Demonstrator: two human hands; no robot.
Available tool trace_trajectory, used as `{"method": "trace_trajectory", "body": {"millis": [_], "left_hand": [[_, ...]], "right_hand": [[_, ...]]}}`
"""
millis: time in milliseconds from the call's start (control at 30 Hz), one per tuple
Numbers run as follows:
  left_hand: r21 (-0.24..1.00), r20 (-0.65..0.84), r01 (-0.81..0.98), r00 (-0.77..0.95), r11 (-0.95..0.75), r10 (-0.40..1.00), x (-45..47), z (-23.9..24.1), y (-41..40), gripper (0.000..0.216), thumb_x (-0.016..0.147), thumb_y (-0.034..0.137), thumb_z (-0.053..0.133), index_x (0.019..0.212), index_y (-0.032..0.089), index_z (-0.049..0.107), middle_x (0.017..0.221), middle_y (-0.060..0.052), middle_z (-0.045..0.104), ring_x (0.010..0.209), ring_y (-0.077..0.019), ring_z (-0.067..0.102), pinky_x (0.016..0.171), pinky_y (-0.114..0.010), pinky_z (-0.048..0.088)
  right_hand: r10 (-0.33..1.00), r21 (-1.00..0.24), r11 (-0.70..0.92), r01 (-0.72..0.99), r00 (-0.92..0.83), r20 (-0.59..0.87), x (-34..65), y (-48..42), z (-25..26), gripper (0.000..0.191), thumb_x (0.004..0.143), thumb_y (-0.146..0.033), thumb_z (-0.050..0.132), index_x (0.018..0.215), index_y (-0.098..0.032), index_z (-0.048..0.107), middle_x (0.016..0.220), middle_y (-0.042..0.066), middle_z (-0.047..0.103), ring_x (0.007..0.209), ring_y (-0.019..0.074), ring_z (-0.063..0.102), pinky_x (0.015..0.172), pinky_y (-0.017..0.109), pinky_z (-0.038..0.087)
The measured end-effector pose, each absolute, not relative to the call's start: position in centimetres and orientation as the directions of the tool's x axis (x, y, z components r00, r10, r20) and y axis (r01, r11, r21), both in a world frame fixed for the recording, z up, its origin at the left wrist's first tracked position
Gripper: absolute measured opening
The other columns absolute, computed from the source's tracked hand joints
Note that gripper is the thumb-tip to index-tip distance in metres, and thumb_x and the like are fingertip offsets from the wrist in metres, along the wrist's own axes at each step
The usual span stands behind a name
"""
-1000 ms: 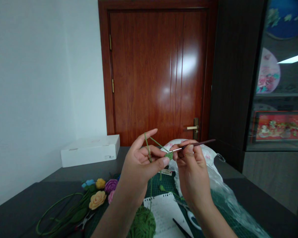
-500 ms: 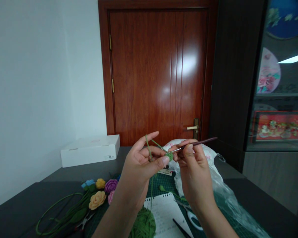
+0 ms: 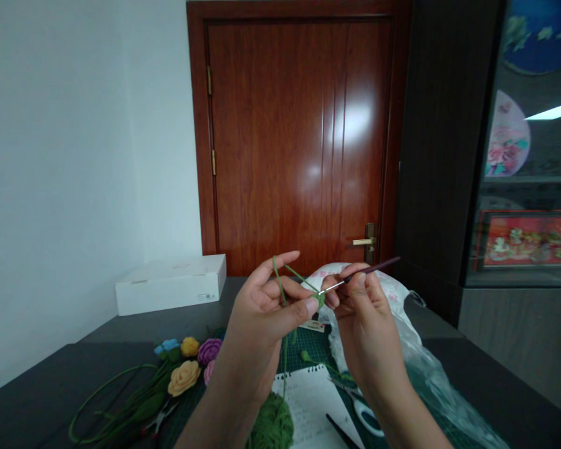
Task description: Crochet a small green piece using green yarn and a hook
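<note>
My left hand (image 3: 271, 299) pinches a small green crochet piece (image 3: 321, 300) between thumb and fingers. Its index finger is raised, with green yarn (image 3: 301, 277) looped over it and running to the piece. In my right hand (image 3: 362, 305) is a crochet hook (image 3: 376, 266) with a dark handle, held like a pen; its metal tip meets the top of the green piece. Below my left wrist lies a green ball of yarn (image 3: 272, 423), and a strand rises from it to the left hand.
Crocheted flowers (image 3: 184, 378) with green stems lie at the left, near a white box (image 3: 171, 285). Under my hands are a written notebook page (image 3: 308, 393), white-handled scissors (image 3: 367, 416) and a green cutting mat (image 3: 303, 343). A clear plastic bag (image 3: 430, 368) spreads at the right.
The hook has tilted a little more steeply, and its handle end has shifted slightly left. My left hand keeps its hold with the yarn over the raised finger.
</note>
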State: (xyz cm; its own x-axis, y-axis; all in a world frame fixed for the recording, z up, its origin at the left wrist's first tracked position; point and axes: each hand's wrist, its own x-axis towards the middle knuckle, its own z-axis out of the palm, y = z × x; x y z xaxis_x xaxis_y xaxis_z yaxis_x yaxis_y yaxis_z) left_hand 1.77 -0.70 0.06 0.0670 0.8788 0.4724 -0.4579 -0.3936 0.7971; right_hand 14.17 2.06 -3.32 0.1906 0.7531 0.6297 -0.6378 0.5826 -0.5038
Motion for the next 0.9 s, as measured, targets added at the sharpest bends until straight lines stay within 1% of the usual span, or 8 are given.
{"method": "trace_trajectory", "body": {"millis": [133,233,300,533,800,900], "left_hand": [[0.799,0.462,-0.461,0.058,-0.387,0.885,1.8,0.0,-0.6,0.071,0.067,0.004,0.085,0.132,0.010,0.056,0.068,0.003,0.072,0.065,-0.0121,0.064,0.072,-0.025,0.051],[0.798,0.463,-0.458,0.049,-0.392,0.885,1.8,0.0,-0.6,0.070,0.068,0.005,0.085,0.131,0.010,0.056,0.068,0.004,0.071,0.065,-0.0117,0.064,0.073,-0.025,0.051],[0.793,0.474,-0.451,0.036,-0.409,0.880,1.8,0.1,-0.7,0.069,0.068,0.005,0.086,0.130,0.010,0.057,0.067,0.004,0.071,0.065,-0.0115,0.063,0.073,-0.025,0.051],[0.804,0.486,-0.408,0.030,-0.433,0.873,1.8,0.1,-1.1,0.068,0.068,0.007,0.086,0.130,0.012,0.058,0.068,0.003,0.071,0.066,-0.0119,0.064,0.073,-0.026,0.052],[0.810,0.498,-0.372,0.032,-0.452,0.866,1.7,0.1,-1.3,0.063,0.071,0.008,0.084,0.130,0.013,0.059,0.070,0.003,0.071,0.067,-0.0113,0.063,0.071,-0.023,0.050],[0.813,0.498,-0.366,0.033,-0.453,0.867,1.7,0.1,-1.3,0.062,0.072,0.009,0.083,0.129,0.012,0.060,0.070,0.003,0.071,0.067,-0.0111,0.063,0.070,-0.023,0.050]], "right_hand": [[0.642,-0.458,0.710,-0.534,0.226,0.732,14.7,2.3,-3.2,0.018,0.098,-0.038,0.062,0.090,-0.023,0.060,0.074,-0.003,0.069,0.063,0.0096,0.055,0.064,0.022,0.047],[0.537,-0.420,0.822,-0.385,0.276,0.797,14.9,2.1,-3.1,0.014,0.099,-0.034,0.061,0.091,-0.023,0.060,0.077,-0.002,0.071,0.063,0.0104,0.057,0.062,0.023,0.048],[0.484,-0.397,0.866,-0.305,0.304,0.821,15.0,1.9,-3.1,0.013,0.100,-0.032,0.060,0.092,-0.022,0.060,0.078,-0.001,0.072,0.063,0.0105,0.058,0.061,0.024,0.049],[0.439,-0.368,0.893,-0.259,0.318,0.840,14.8,1.7,-3.3,0.011,0.102,-0.028,0.057,0.093,-0.022,0.060,0.080,-0.001,0.071,0.063,0.0103,0.060,0.059,0.024,0.050],[0.323,-0.306,0.946,-0.103,0.362,0.875,14.4,1.0,-3.0,0.008,0.102,-0.024,0.056,0.095,-0.022,0.061,0.080,-0.002,0.071,0.063,0.0105,0.061,0.059,0.024,0.052],[0.291,-0.284,0.956,-0.071,0.356,0.888,14.4,0.8,-2.9,0.008,0.101,-0.023,0.056,0.095,-0.022,0.060,0.080,-0.002,0.071,0.062,0.0104,0.061,0.060,0.024,0.052]]}}
